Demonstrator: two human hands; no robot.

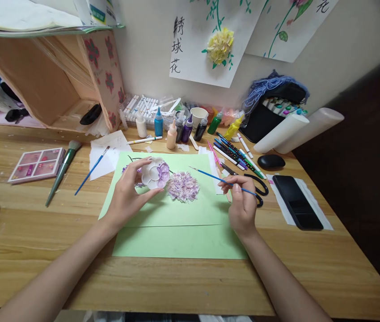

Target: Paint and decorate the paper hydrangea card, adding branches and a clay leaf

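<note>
Your left grip is closed on the rim of the white palette, thumb low and fingers high, with the dish tilted up towards you. Purple paint lies in the wells on its right side, so I would level it a little; wet colour could run out onto the sheet. Pinching only the rim looks sensible, as it leaves the wells free of your fingers.

Your right grip is closed around the thin blue brush, its fine tip pointing left, in the air and apart from the palette. A light hold nearer the bristles would probably steady that tip, and a small load of paint should be easier to control.

Below, the ruffled purple flower sits on the upper green sheet, between your hands. Its petals look thin, so touch them gently and hold both wrists clear.

Further out on the worktop, the scissors lie close by your right knuckles; mind the black handles. The paint bottles stand beyond the sheet's far edge.
</note>
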